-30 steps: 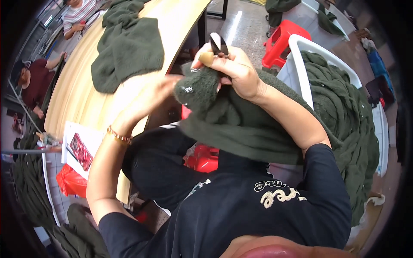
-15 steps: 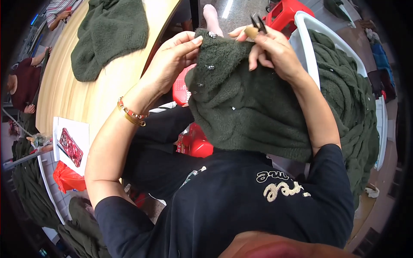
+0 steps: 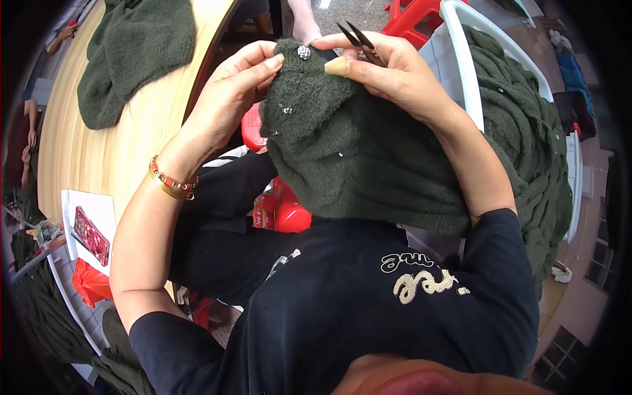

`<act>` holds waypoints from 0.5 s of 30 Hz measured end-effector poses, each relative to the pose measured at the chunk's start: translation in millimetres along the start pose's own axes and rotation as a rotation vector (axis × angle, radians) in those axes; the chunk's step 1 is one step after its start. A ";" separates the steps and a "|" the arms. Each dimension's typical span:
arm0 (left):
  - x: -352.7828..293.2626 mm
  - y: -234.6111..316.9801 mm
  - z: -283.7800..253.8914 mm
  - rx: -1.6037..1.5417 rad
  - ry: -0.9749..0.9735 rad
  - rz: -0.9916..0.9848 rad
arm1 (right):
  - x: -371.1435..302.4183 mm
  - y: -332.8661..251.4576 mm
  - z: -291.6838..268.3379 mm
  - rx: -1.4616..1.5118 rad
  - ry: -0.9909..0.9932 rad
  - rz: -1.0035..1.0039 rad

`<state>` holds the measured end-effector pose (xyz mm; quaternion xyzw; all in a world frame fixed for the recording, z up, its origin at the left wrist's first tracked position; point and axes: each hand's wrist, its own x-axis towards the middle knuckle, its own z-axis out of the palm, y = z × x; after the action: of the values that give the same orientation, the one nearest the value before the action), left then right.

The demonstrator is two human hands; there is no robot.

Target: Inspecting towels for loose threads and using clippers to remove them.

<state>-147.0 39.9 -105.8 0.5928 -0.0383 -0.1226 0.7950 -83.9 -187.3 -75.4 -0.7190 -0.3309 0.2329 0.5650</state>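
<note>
On the left I see passage over open table (image 3: 99, 155), between the far green cloth (image 3: 141, 59) and the near red phone (image 3: 91, 236). Black tweezers (image 3: 370, 52) jut from the right hand (image 3: 403, 74), and the white bin (image 3: 465, 62) walls off the right.

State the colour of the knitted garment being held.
The knitted garment is dark green, shown best in the head view.

The garment (image 3: 375, 164) lies between the left hand (image 3: 240, 85) and right hand (image 3: 401, 72), snips (image 3: 360, 41) in the latter. Left stands the table (image 3: 59, 151), a cloth (image 3: 148, 59) at its far end, a phone (image 3: 91, 236) on paper (image 3: 102, 205) at its near end. Right, a tub (image 3: 465, 62) holds a heap (image 3: 520, 131); a stool (image 3: 409, 21) stands behind it.
</note>
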 end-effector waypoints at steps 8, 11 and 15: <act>-1.7 -5.7 3.4 0.031 -0.048 -0.009 | 3.6 15.9 4.4 0.074 -0.087 0.007; -0.4 -4.8 6.0 0.009 -0.042 -0.031 | 3.2 11.6 0.7 0.060 -0.062 0.051; -1.0 -5.7 1.5 -0.051 -0.066 -0.036 | 2.2 17.5 -10.7 0.104 0.057 0.112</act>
<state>-149.2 37.3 -110.7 0.5684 -0.0510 -0.1573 0.8060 -71.1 -195.2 -89.5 -0.7125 -0.2615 0.2604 0.5968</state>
